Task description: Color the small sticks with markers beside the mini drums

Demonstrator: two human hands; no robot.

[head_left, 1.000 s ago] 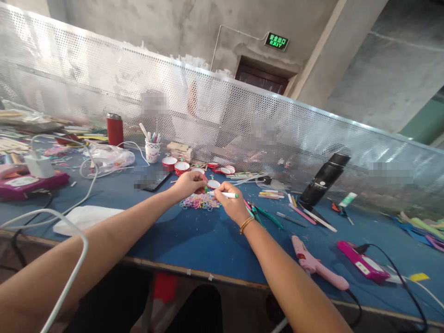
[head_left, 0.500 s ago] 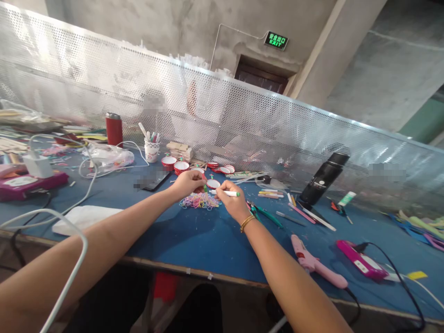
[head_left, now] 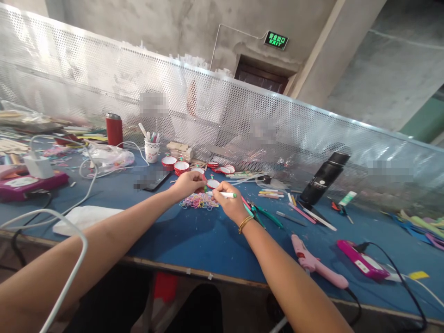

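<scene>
My left hand (head_left: 190, 183) is closed on a small red-and-green piece (head_left: 204, 183), mostly covered by the fingers. In my right hand (head_left: 229, 200) is a white marker pen with a green end (head_left: 227, 194), its tip pointing left toward that piece. Below the fingers lies a heap of colourful thin elastic bands (head_left: 198, 201). Just behind my hands is a small round white-topped, red-sided piece (head_left: 212, 184). More such round pieces (head_left: 169, 161) stand farther back to the left, some with little green tips.
A phone (head_left: 156, 180) lies left of my hands, near a paper cup of pens (head_left: 151, 150) and a red flask (head_left: 114, 130). To the right are green-handled pliers (head_left: 268, 215), a black bottle (head_left: 324, 179) and a pink glue gun (head_left: 317, 263). A perforated metal screen (head_left: 215, 120) runs behind.
My right hand, with the marker pen, has shifted slightly left and closer to the piece in my left hand. My left hand stays nearly in place.
</scene>
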